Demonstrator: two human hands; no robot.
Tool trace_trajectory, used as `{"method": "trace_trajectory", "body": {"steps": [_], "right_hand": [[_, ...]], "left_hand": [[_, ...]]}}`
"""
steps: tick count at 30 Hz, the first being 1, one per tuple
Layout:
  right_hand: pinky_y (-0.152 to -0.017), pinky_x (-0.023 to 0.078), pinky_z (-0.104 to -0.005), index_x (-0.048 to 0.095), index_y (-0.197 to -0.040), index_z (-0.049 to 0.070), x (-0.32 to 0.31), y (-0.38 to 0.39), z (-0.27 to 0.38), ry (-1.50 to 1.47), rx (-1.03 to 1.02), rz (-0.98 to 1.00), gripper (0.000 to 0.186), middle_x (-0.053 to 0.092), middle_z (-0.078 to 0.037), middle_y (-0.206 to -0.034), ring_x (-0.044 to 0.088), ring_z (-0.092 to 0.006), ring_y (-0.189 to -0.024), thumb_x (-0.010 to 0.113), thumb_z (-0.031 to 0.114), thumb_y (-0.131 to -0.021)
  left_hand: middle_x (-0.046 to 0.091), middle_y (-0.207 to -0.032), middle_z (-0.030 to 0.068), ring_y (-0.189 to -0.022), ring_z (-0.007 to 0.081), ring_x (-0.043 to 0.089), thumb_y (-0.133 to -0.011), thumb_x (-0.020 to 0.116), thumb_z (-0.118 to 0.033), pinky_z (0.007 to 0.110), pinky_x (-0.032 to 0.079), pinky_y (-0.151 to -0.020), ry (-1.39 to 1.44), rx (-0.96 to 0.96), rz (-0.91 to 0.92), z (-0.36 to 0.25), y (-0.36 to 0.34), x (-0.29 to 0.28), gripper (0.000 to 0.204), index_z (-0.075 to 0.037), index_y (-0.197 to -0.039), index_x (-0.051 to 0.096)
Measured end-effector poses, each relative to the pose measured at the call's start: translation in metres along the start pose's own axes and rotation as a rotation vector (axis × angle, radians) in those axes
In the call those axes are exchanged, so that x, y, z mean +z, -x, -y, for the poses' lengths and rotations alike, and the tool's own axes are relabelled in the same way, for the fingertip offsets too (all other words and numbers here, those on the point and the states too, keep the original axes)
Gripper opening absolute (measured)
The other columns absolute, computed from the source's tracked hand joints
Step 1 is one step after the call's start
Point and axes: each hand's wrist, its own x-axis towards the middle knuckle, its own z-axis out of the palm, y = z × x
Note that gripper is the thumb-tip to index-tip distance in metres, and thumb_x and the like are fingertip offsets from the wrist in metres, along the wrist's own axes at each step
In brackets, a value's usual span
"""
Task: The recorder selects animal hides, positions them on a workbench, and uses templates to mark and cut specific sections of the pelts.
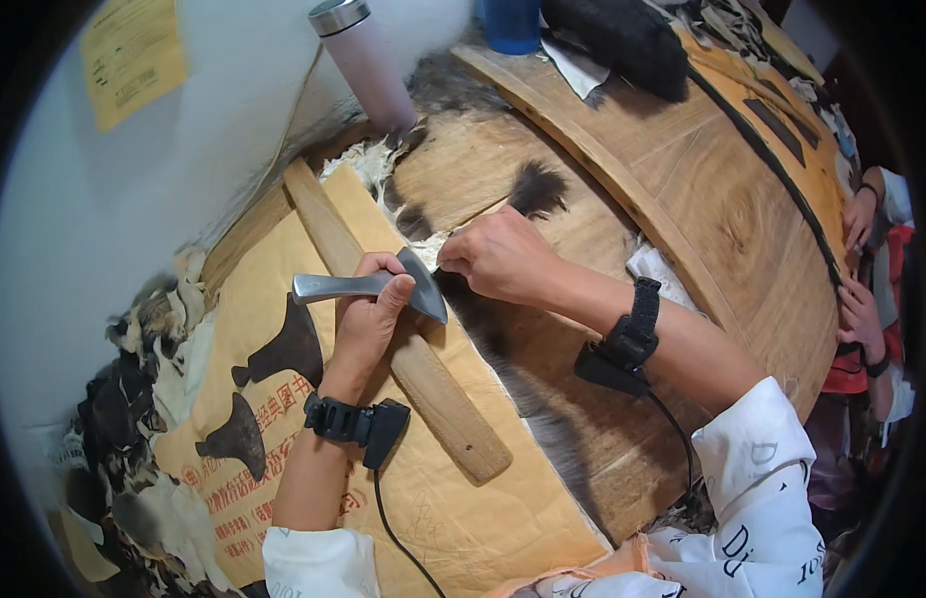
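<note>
A white printed sleeve (757, 444) looms; left hand (358, 331) wraps tight round a grey metal crescent-bladed knife (423, 287); right hand (500, 257) pinches closed, contents unclear.

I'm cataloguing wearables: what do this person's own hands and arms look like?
Left hand and right hand are bare; each wrist wears a black strap with a black boxy device and thin black cable. White fabric sleeves carry dark lettering.

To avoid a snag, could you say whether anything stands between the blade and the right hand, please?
Some pale material shows in the narrow gap between the blade and right hand; I see no solid obstacle.
</note>
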Motion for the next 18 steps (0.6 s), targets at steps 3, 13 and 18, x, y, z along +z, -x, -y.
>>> {"method": "trace_trajectory", "body": {"steps": [3, 13, 18], "right_hand": [[-0.053, 0.042, -0.0394, 0.061, -0.064, 0.009, -0.005, -0.001, 0.004, -0.012, -0.005, 0.012, 0.005, 0.058, -0.01, -0.061, 0.057, -0.0292, -0.06, 0.056, 0.008, -0.066], [-0.059, 0.047, -0.0361, 0.066, -0.076, 0.008, 0.004, -0.007, 0.004, -0.252, 0.125, -0.127, 0.012, 0.062, -0.013, -0.07, 0.06, -0.0295, -0.067, 0.056, 0.008, -0.069], [-0.059, 0.047, -0.0337, 0.066, -0.079, 0.007, 0.004, -0.01, 0.003, -0.344, 0.148, -0.17, 0.011, 0.062, -0.013, -0.071, 0.061, -0.0288, -0.066, 0.059, 0.009, -0.07]], "left_hand": [[0.047, -0.074, -0.0043, -0.068, 0.0055, 0.041, -0.081, 0.062, -0.039, 0.018, 0.035, -0.06, -0.014, -0.002, -0.001, -0.002, 0.001, -0.001, 0.035, -0.007, -0.087, 0.05], [0.046, -0.071, -0.005, -0.065, 0.0054, 0.041, -0.081, 0.064, -0.034, 0.019, 0.035, -0.057, -0.012, -0.026, 0.04, -0.003, 0.004, 0.004, 0.031, -0.007, -0.084, 0.05], [0.045, -0.069, -0.0048, -0.064, 0.0057, 0.042, -0.08, 0.066, -0.029, 0.02, 0.036, -0.056, -0.044, -0.021, 0.032, -0.007, 0.003, 0.006, 0.027, -0.008, -0.083, 0.05]]}}
